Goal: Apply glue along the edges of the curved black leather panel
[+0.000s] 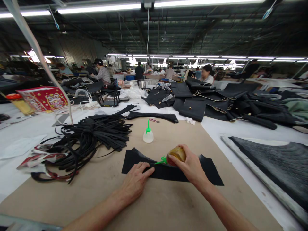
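Right hand (190, 165) clenched around a small amber glue bottle (176, 154), green nozzle (160, 161) tipped down onto the black leather piece (209, 170) lying under both hands; left hand (136, 179) released, flat, fingers spread, pinning that piece to the brown board (168, 205). Gluing judged only partly done: no wet line discernible, most of the edge apparently untreated. Beyond the hands, a second white bottle (148, 135); left of them, black straps (96, 134) piled untouched.

Black fabric (211, 173) lies on the tan board (168, 205). On it, an amber bottle (176, 154) with green nozzle. Behind it, a clear bottle (148, 135), green-tipped. Left of it, black straps (96, 134); farther left, a red patterned box (44, 98).
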Action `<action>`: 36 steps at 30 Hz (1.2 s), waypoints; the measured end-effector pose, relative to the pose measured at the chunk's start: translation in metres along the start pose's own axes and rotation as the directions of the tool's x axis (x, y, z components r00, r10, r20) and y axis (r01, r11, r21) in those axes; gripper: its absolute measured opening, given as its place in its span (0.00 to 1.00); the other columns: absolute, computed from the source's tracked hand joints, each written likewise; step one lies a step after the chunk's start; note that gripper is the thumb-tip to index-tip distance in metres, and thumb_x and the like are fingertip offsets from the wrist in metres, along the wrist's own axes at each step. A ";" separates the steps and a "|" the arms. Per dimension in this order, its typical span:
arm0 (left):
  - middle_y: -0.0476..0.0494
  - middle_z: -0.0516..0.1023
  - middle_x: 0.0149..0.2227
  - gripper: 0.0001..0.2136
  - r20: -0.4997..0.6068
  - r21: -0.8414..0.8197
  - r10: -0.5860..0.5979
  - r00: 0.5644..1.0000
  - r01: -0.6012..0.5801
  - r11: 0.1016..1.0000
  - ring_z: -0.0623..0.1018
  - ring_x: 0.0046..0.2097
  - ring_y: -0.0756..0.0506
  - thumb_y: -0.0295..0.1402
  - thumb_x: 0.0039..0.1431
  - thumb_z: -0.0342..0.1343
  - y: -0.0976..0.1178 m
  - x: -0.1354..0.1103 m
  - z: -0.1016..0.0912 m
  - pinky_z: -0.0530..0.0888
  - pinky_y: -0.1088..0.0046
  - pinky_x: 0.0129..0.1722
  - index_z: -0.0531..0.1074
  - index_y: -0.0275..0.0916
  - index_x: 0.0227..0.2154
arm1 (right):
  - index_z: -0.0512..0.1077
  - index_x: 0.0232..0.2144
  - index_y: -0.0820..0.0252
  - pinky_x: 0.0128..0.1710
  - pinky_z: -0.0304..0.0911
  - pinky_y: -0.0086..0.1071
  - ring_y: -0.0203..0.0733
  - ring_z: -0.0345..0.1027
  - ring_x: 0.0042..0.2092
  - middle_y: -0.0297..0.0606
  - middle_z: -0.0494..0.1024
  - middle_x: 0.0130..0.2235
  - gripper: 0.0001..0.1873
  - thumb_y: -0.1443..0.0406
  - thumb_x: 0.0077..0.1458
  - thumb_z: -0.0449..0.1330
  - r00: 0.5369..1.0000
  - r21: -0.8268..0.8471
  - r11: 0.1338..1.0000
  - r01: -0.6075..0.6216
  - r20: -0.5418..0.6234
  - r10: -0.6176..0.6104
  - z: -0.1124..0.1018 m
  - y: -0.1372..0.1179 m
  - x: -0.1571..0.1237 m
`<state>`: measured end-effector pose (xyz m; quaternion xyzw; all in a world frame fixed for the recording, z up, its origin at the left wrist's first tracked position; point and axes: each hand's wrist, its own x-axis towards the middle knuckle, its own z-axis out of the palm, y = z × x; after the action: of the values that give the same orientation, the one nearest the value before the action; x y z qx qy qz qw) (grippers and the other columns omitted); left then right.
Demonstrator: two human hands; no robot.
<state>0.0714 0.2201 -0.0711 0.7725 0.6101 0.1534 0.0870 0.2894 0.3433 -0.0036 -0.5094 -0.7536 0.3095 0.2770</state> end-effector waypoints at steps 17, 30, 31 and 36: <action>0.43 0.66 0.57 0.25 0.063 0.004 -0.036 0.997 0.036 0.999 0.65 0.52 0.40 0.22 0.63 0.42 0.002 0.001 -0.006 0.66 0.59 0.51 0.62 0.50 0.60 | 0.66 0.45 0.53 0.40 0.62 0.39 0.48 0.70 0.38 0.34 0.76 0.37 0.26 0.47 0.49 0.61 0.999 -0.060 0.997 -0.046 -0.005 0.046 -0.018 0.010 -0.005; 0.45 0.65 0.56 0.28 0.091 0.002 -0.070 0.993 0.070 0.998 0.64 0.53 0.40 0.20 0.59 0.44 0.003 0.001 -0.004 0.65 0.58 0.53 0.60 0.52 0.60 | 0.66 0.45 0.53 0.42 0.62 0.39 0.48 0.70 0.39 0.34 0.76 0.38 0.27 0.45 0.49 0.61 0.999 -0.016 0.999 -0.043 -0.010 0.042 -0.024 0.015 -0.013; 0.45 0.65 0.56 0.28 0.092 0.000 -0.068 0.993 0.068 0.998 0.64 0.53 0.40 0.21 0.60 0.44 0.003 0.001 -0.003 0.65 0.58 0.53 0.60 0.52 0.60 | 0.66 0.45 0.53 0.41 0.62 0.39 0.48 0.70 0.39 0.35 0.76 0.37 0.27 0.45 0.49 0.61 0.999 -0.024 0.998 -0.052 -0.010 0.051 -0.027 0.018 -0.014; 0.44 0.66 0.56 0.27 0.093 -0.001 -0.073 0.993 0.073 0.997 0.64 0.53 0.40 0.21 0.60 0.43 0.002 0.001 -0.001 0.64 0.58 0.54 0.61 0.52 0.60 | 0.66 0.45 0.52 0.38 0.62 0.40 0.50 0.70 0.38 0.34 0.77 0.36 0.29 0.43 0.46 0.61 0.991 -0.091 0.989 -0.120 -0.070 0.114 -0.051 0.032 -0.015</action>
<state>0.0729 0.2203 -0.0692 0.7558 0.6328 0.1156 0.1225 0.3510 0.3475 0.0049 -0.5752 -0.7269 0.2723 0.2581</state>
